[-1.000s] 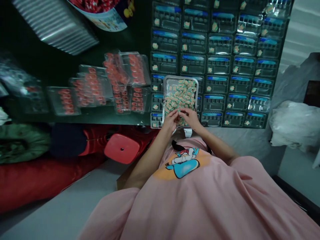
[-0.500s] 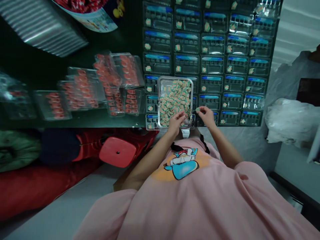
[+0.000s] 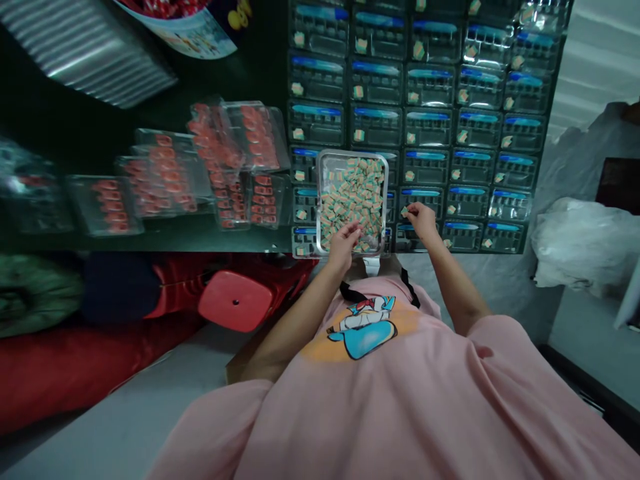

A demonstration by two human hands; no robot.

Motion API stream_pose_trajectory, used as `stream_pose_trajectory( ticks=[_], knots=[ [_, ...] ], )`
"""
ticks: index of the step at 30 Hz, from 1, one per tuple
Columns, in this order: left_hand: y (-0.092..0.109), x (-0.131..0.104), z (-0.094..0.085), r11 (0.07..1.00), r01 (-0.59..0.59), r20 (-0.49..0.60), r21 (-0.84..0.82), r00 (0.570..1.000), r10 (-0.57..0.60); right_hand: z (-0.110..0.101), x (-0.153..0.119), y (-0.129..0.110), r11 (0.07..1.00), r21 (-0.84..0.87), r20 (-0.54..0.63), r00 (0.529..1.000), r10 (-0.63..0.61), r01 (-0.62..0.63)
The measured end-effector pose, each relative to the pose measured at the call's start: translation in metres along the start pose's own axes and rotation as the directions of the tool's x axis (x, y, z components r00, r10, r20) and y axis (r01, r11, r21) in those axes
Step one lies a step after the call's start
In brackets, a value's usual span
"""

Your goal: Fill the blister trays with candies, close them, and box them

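A clear tray (image 3: 320,200) full of small green-and-orange striped erasers (image 3: 357,193) lies in front of me, on top of the plastic blister trays. Over its near end is my left hand (image 3: 344,243), fingers pinched together; what they hold, if anything, I cannot make out. To the right of that tray, my right hand (image 3: 423,220) grips one small striped eraser (image 3: 404,212) between thumb and fingertips, above a compartment in the near row. Blue pens (image 3: 423,193) lie along the tops of the compartments, and many also hold a striped eraser (image 3: 409,175).
Clear packs of red pieces (image 3: 263,200) lie left of the blister trays. Farther back are a stack of ribbed clear plastic (image 3: 95,53) and a tub (image 3: 195,41) of red-wrapped items. A red stool (image 3: 235,300) stands below the table edge; a white plastic bag (image 3: 583,243) sits at right.
My right hand has moved right and slightly away from me with the eraser, off the tray's side and over a compartment. My left hand has shifted slightly left over the tray.
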State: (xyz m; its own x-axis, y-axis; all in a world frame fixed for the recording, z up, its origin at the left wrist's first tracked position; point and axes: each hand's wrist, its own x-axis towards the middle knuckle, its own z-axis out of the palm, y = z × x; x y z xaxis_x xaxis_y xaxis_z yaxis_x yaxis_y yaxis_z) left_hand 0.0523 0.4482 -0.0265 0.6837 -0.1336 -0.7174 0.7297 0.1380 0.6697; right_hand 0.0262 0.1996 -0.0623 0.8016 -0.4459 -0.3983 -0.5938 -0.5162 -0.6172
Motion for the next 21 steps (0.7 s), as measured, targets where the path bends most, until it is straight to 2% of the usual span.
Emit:
stream_pose_trajectory(
  ticks=[7, 16, 21],
  knots=[
    [0.003, 0.004, -0.005, 1.000, -0.013, -0.008, -0.011, 1.000, 0.013, -0.001, -0.002, -0.007, 0.971, -0.233, -0.016, 0.998, -0.056, 0.051],
    [0.007, 0.004, -0.008, 0.999, -0.021, -0.015, 0.025, 1.000, 0.021, -0.002, -0.008, -0.004, 0.969, -0.214, -0.099, 0.984, -0.149, 0.126],
    [0.007, 0.004, -0.009, 1.000, -0.025, -0.026, 0.000, 0.999, 0.025, -0.004, -0.010, -0.005, 0.918, -0.313, -0.023, 0.964, -0.264, 0.244]
  ],
)
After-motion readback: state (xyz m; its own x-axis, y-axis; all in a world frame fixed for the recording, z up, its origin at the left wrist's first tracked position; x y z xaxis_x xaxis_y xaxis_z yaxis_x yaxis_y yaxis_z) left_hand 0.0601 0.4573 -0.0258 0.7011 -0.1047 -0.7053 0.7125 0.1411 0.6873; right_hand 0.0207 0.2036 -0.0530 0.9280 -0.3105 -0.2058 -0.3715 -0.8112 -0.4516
